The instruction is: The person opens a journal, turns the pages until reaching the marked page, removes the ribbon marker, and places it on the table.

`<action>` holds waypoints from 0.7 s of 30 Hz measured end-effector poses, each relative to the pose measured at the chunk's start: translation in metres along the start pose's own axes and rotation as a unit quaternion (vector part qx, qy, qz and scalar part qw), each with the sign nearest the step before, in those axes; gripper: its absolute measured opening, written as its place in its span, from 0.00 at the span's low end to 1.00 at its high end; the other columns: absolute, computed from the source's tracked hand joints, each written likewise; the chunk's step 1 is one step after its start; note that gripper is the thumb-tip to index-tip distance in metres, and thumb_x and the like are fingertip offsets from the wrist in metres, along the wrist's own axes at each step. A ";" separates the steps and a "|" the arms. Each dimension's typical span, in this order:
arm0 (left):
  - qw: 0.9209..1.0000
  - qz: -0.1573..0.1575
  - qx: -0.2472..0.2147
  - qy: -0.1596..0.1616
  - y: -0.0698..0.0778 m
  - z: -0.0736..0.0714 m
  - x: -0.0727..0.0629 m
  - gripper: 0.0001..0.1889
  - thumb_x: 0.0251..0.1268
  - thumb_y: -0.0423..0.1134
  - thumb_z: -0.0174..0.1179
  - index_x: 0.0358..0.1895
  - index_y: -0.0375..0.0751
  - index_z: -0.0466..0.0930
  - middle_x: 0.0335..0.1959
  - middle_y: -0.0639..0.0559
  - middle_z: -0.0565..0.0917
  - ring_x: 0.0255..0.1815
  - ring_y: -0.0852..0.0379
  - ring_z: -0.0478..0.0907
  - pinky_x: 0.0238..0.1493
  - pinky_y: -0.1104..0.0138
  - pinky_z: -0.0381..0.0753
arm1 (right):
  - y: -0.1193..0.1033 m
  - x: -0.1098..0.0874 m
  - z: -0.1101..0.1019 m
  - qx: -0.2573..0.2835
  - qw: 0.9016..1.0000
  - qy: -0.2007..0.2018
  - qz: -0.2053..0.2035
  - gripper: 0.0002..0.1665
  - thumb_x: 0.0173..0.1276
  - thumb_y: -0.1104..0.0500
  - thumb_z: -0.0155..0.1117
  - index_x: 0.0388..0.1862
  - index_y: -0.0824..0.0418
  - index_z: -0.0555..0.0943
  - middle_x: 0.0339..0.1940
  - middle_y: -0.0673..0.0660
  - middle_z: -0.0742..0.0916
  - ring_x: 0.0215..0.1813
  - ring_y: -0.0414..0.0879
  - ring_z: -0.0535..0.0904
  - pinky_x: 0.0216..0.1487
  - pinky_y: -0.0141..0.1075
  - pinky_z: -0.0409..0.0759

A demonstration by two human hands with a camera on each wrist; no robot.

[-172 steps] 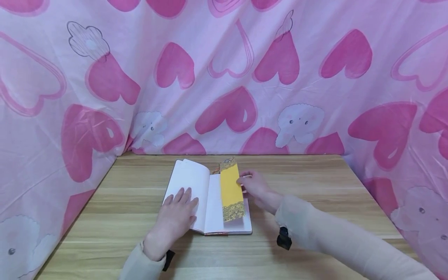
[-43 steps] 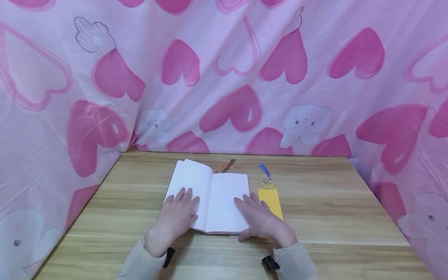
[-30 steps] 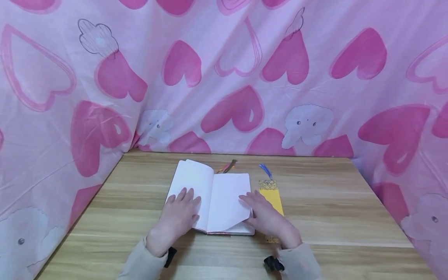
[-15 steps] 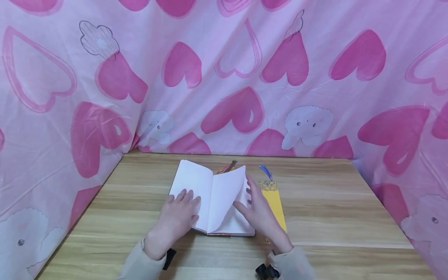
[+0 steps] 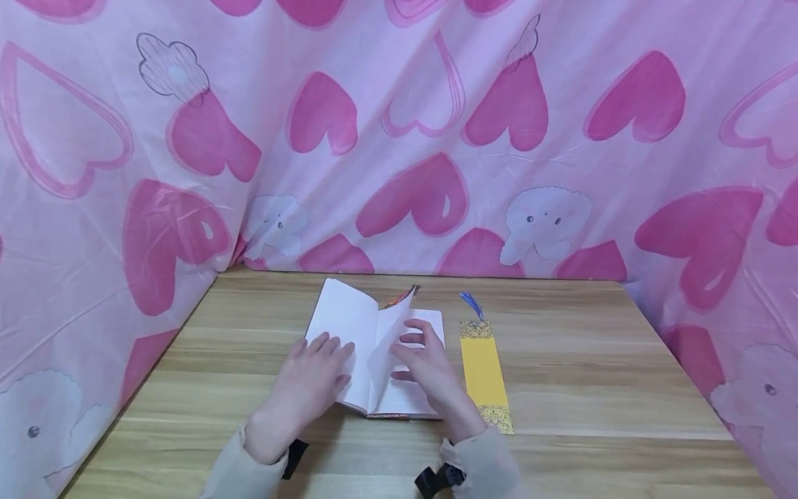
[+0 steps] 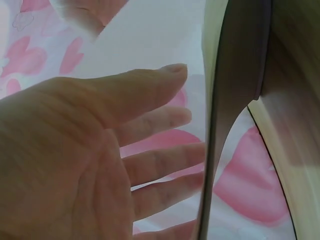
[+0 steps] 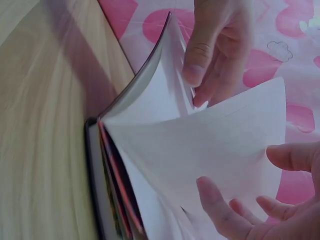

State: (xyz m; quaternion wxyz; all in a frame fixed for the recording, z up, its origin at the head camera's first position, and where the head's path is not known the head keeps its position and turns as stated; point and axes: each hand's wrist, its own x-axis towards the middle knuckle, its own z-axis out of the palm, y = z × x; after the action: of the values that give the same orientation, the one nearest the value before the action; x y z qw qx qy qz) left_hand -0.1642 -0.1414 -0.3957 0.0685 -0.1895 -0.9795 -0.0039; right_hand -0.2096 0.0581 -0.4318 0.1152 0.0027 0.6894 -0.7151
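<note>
White curling page (image 7: pixel 215 135), right hand (image 5: pixel 433 374) splayed against it, left hand (image 5: pixel 308 381) outstretched on smooth notebook (image 5: pixel 343 312)

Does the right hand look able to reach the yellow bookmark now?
Likely yes: the yellow bookmark lies uncovered on the table, just right of the notebook and near the right hand.

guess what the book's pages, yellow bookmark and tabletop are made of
Pages: likely matte paper, thin and bending. Yellow bookmark: probably card, matte-looking, flat with straight edges. Tabletop: wood or wood-look laminate, low sheen, showing grain; I can't tell which.
</note>
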 end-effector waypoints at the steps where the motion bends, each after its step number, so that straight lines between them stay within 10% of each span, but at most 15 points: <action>1: 1.000 0.002 0.002 0.007 -0.001 0.000 0.000 0.23 0.59 0.45 0.69 0.57 0.43 0.79 0.53 0.43 0.81 0.60 0.42 0.74 0.58 0.42 0.69 | 0.000 0.001 0.002 0.004 1.000 -0.003 -0.002 0.32 0.66 0.64 0.63 0.67 0.63 0.64 0.57 0.68 0.72 0.52 0.59 0.78 0.40 0.51 0.85; 21: 0.972 0.072 -0.017 0.223 -0.003 -0.009 0.003 0.16 0.55 0.30 0.66 0.49 0.36 0.82 0.43 0.42 0.84 0.44 0.45 0.81 0.38 0.51 0.81 | 0.012 -0.007 0.036 -0.131 0.988 -0.040 -0.065 0.28 0.66 0.58 0.65 0.65 0.59 0.72 0.58 0.61 0.77 0.57 0.57 0.76 0.55 0.52 0.76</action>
State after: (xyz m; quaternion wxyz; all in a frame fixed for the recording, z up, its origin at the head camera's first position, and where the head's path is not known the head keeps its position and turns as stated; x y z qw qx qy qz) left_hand -0.1663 -0.1432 -0.3867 0.2824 -0.2553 -0.9229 -0.0583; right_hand -0.1955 0.0229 -0.4408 0.0954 -0.0858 0.7706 -0.6243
